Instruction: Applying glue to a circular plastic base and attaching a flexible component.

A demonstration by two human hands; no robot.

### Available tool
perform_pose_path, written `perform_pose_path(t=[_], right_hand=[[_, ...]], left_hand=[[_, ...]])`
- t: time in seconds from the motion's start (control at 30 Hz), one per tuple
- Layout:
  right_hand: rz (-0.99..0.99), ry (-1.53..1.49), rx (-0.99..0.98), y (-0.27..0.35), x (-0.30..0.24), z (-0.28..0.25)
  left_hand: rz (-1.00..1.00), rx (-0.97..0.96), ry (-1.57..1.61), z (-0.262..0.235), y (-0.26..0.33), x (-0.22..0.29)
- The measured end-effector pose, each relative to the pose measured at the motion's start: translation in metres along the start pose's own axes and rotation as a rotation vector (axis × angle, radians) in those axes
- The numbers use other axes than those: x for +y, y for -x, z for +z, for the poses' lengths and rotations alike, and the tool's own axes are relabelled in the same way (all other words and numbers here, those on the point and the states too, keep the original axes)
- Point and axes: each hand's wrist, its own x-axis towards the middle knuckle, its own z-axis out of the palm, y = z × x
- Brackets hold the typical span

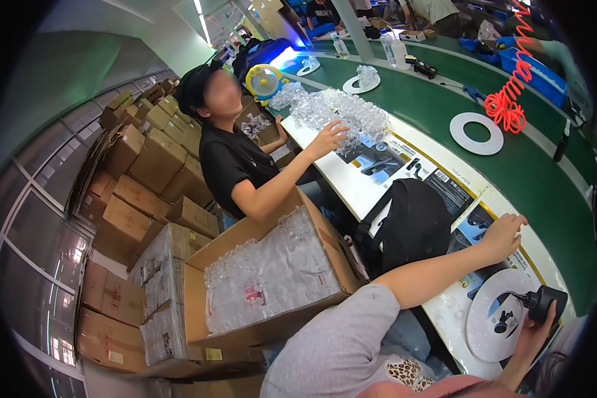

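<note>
My left hand [503,237] reaches over the right edge of the white table, fingers loosely bent and apart, holding nothing. At the lower right, my right hand [536,335] is closed around a black mount [549,304] with a broad base and a thin stem, possibly a phone mount. The stem points left over a white ring [479,331] lying on the table. Through the ring's hole shows a printed picture of a black device. Between my left hand and the ring lies a printed card [474,282], partly covered by my forearm.
A black bag [414,222] sits on the table beside printed cards [448,189]. Beyond it, a co-worker [242,152] touches a heap of clear plastic pieces [351,113]. The green belt [544,179] carries another white ring [459,140]. An open carton [348,268] of bagged clear parts stands left.
</note>
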Motion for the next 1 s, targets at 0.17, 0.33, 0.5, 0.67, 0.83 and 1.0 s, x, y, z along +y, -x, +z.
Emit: perform_pose_path(t=[0.17, 0.33, 0.5, 0.67, 0.83, 1.0], right_hand=[[-0.023, 0.106, -0.078, 0.019, -0.002, 0.005], [-0.14, 0.238, -0.008, 0.027, 0.01, -0.006], [-0.543, 0.661, -0.273, 0.075, 0.024, 0.065], [-0.56, 0.969, -0.449, 0.09, 0.018, 0.072], [-0.614, 1.045, -0.446, 0.087, 0.018, 0.07], [-0.677, 1.019, -0.482, 0.08, 0.022, 0.066]], left_hand=[[0.021, 0.024, 0.006, 0.009, 0.003, 0.005], [-0.138, -0.018, 0.001, -0.007, 0.0, 0.002], [-0.016, -0.064, -0.086, -0.026, -0.004, 0.0], [0.093, -0.055, -0.08, -0.013, -0.005, 0.001], [0.128, -0.037, -0.104, -0.006, 0.003, 0.005], [0.138, -0.026, -0.132, -0.006, 0.005, 0.006]])
